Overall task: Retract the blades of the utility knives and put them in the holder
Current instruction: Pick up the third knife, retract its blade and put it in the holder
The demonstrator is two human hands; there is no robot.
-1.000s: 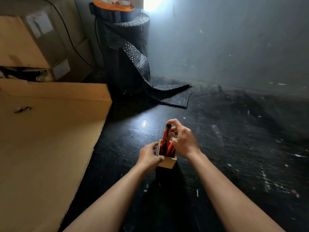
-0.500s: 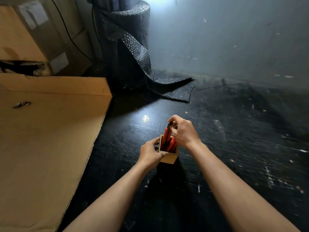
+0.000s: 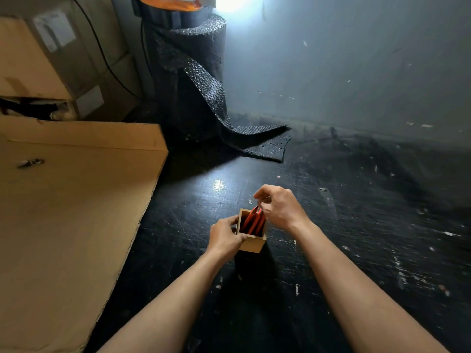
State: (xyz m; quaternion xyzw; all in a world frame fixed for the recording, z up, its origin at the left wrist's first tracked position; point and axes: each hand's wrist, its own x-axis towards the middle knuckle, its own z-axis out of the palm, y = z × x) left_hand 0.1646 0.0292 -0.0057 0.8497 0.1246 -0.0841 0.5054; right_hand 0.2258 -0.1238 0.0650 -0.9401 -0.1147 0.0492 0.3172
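Knives (image 3: 252, 221) stand in the holder (image 3: 251, 244) — left hand (image 3: 224, 238) grips its edge, right hand (image 3: 279, 208) pinches one's top.

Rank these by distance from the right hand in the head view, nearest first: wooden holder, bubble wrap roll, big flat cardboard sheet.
From the right hand:
1. Wooden holder, just below the fingertips, steadied by the left hand.
2. Cardboard sheet, lying off to the left on the floor.
3. Bubble wrap roll, standing at the back by the wall.
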